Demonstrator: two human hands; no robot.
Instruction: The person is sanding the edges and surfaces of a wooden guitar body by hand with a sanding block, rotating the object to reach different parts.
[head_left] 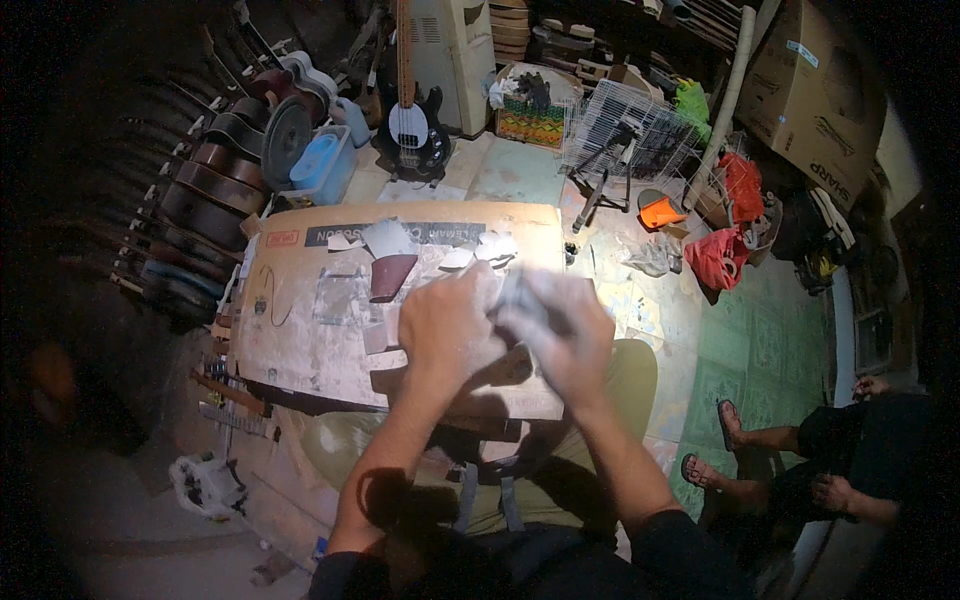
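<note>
My left hand and my right hand meet above a cardboard-covered work surface. The fingers of my left hand are curled closed, and what they grip is hidden. My right hand is smeared by motion, curled against a small greyish thing between the two hands, too blurred to name. A dusty dark red piece of sandpaper lies just beyond my left hand. Past it are a pale grey sheet and torn white scraps. Small wooden pieces lie under my left wrist.
Guitar bodies line the left side; a black bass guitar stands behind the surface. Beyond lie a blue tub, a wire cage and an orange dustpan. At right, another person's sandalled feet rest on green tiles.
</note>
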